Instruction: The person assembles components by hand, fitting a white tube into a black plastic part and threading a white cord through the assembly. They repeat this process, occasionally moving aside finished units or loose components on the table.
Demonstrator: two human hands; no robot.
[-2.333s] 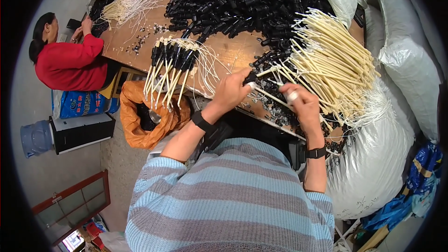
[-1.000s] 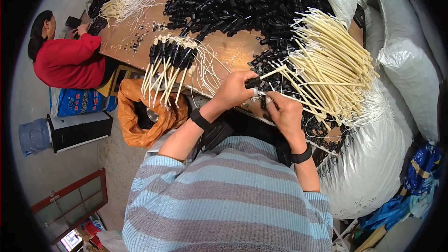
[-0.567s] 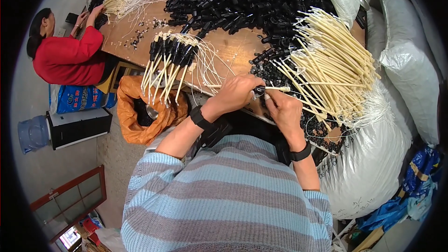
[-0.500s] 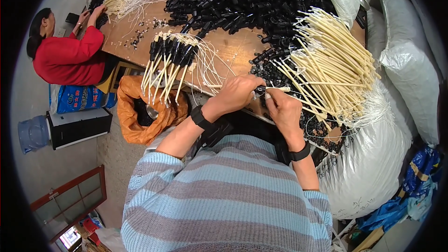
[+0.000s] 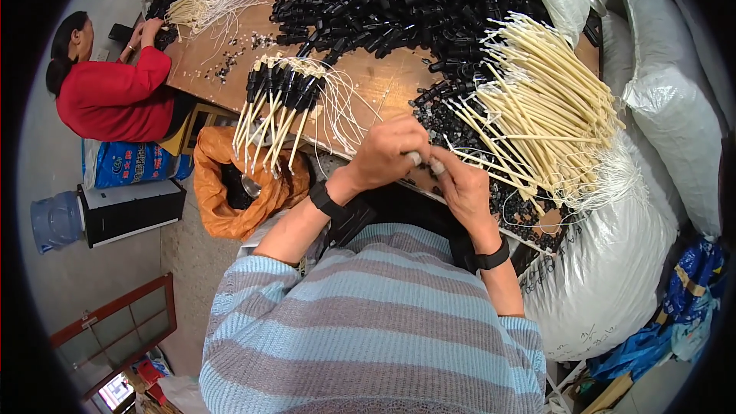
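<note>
Pinching, left hand (image 5: 389, 153) and right hand (image 5: 464, 185) hid any hold; slender cream tubes (image 5: 540, 103) crowded bench's (image 5: 377, 83) right edge; sack (image 5: 609, 287) bore writing (image 5: 589, 334).

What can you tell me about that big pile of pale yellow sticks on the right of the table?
The pile of sticks is many thin, straight, pale yellow rods, perhaps plastic, with whitish tips at their upper-left ends. Most slant roughly parallel down to the right, where thin white strings bunch up and seem to drape over a white sack. Some stray rods point toward the hands. It lies on the brown table, beside small black pieces.
</note>
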